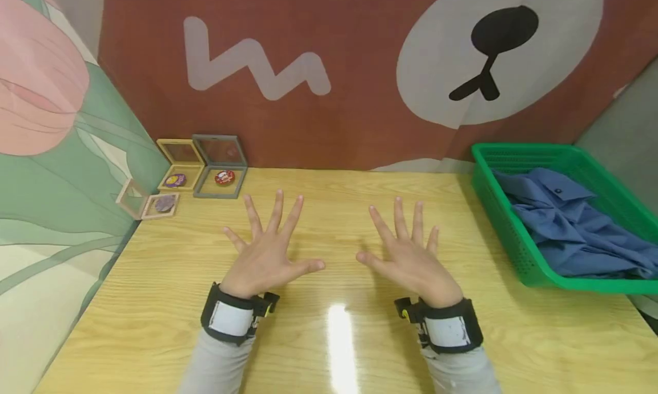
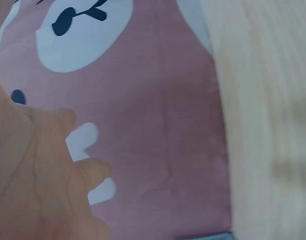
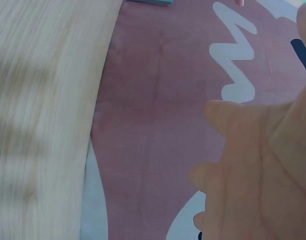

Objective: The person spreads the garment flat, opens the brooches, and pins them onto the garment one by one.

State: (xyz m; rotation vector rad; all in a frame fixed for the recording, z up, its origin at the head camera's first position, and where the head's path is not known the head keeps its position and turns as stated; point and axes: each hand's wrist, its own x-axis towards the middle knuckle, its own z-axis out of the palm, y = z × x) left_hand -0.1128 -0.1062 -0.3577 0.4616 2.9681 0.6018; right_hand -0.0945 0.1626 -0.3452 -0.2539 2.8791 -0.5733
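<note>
My left hand (image 1: 264, 262) is held over the wooden table (image 1: 329, 222) with its fingers straight and spread, the back of the hand facing up. Opposite it, my right hand (image 1: 413, 262) is spread the same way, thumb pointing toward the left one. Neither hand holds anything. In the left wrist view the left palm (image 2: 33, 175) fills the left side; the right palm (image 3: 258, 165) shows at the right of its own wrist view. Nearest the right hand is a green basket (image 1: 514, 234) with a crumpled blue garment (image 1: 576, 222) inside.
At the back left stand a yellow frame case (image 1: 200, 167), a grey one (image 1: 197, 195) and a pale pink one (image 1: 145, 215), all opened. They hold a purple badge (image 1: 176, 180), a red badge (image 1: 224, 177) and a greyish round piece (image 1: 165, 203). A printed brown cloth (image 1: 360, 131) hangs behind.
</note>
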